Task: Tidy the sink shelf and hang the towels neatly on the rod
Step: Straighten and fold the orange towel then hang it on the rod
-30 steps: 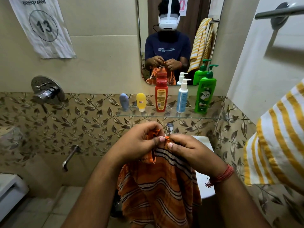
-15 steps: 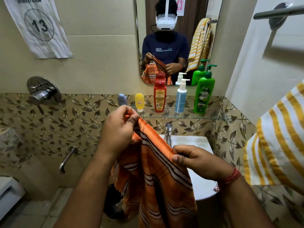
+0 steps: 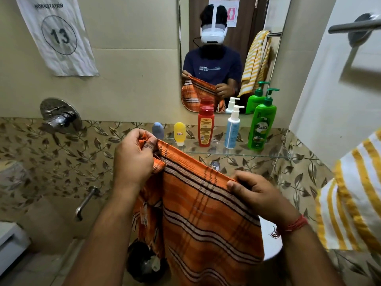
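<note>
I hold an orange striped towel spread in front of the sink. My left hand pinches its upper left corner, raised higher. My right hand grips the top edge at the right, lower down, so the edge slants. The cloth hangs down over the white sink. A yellow-and-white striped towel hangs at the right wall under the metal rod. On the glass shelf stand a grey-blue tube, a yellow tube, a red bottle, a white-blue pump bottle and a green pump bottle.
A mirror above the shelf reflects me and the towels. A shower valve and a wall spout sit on the left wall. A dark bin stands on the floor below the towel. A paper sign hangs upper left.
My hands have moved apart from a bunched grip, stretching the orange towel's top edge wide. The left hand rose toward the shelf, the right slid rightward along the edge.
</note>
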{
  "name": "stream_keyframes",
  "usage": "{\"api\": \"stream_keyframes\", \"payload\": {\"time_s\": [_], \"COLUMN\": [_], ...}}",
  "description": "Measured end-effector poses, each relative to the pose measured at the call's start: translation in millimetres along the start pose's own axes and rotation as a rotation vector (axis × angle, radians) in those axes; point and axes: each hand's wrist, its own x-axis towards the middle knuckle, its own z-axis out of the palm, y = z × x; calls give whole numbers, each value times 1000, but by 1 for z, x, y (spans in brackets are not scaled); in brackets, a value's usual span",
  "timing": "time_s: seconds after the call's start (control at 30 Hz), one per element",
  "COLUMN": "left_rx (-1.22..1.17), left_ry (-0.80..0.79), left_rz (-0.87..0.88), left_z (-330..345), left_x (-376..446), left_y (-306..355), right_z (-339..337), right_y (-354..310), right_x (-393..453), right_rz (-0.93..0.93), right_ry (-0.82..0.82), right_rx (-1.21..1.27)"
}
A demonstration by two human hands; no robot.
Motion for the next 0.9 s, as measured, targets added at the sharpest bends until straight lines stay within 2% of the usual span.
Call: {"api": "stream_keyframes", "payload": {"time_s": [0.13,0.27,0.43,0.67,0.73,0.77,0.83,0.9], "left_rx": [-11,45,113,128,88,24,-191,-290], "left_ry": [-25,-64,-31,-88,-192,-301,-624,-897], "left_rz": [9,-1,52,53,72,75,66,107], "left_z": [5,11,19,30,29,30,37,49], "left_x": [6,17,20,21,20,19,12,1], "left_y": [-6,-11,-15,-16,-9,-4,10,19], "right_z": [1,3,-14,-23,-22,-21,-20,-18], "right_y": [4,4,6,6,0,-5,-15,-25], "right_x": [4,13,18,17,19,21,28,36], "right_rz": [-70,-142,-185,-192,-215,-224,-245,-287], "right_ry": [179,332,352,323,311,285,197,109], "right_rx": [-60,-219,-375,-349,-332,-330,-342,-360]}}
